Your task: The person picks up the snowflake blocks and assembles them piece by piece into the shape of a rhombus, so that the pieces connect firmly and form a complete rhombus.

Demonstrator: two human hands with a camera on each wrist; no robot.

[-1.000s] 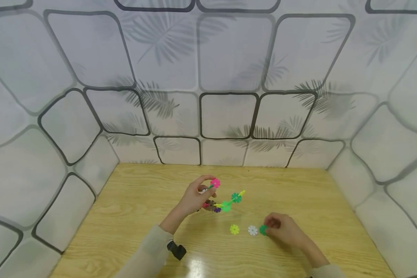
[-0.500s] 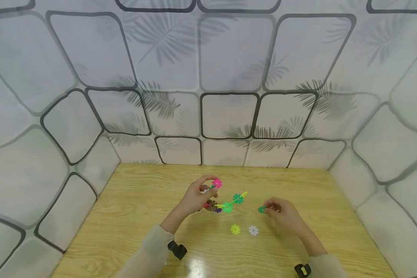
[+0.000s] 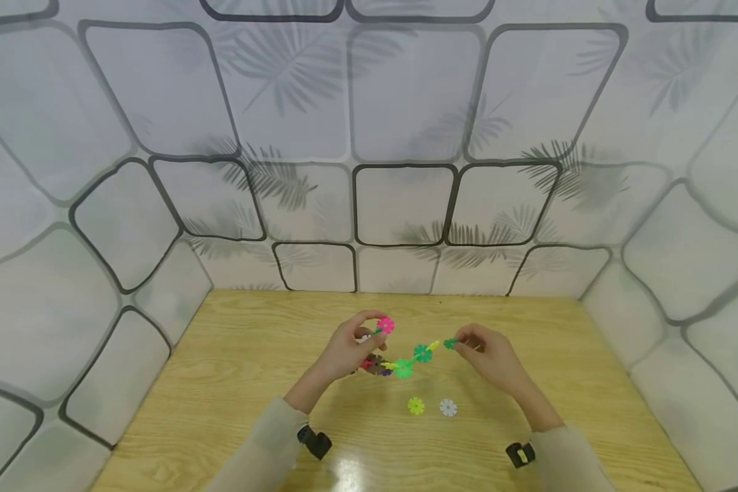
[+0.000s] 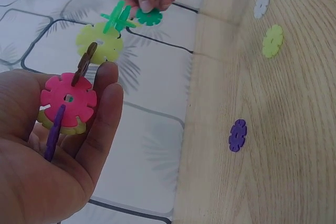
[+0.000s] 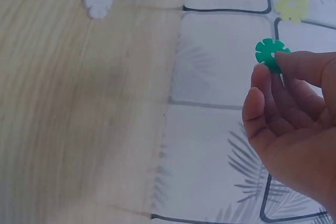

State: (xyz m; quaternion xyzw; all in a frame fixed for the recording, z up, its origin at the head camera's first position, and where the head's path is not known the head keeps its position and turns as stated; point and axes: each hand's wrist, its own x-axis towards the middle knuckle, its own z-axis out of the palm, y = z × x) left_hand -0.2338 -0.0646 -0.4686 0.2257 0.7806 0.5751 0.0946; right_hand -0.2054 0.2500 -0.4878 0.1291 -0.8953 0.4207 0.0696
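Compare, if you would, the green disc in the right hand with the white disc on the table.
The green disc is pinched in the right hand, raised off the table; the white disc lies flat on it. The green disc is partly covered by the fingers, while the white disc shows whole in the head view. Their colours differ, green against white. Both are thin, round and notched around the rim.
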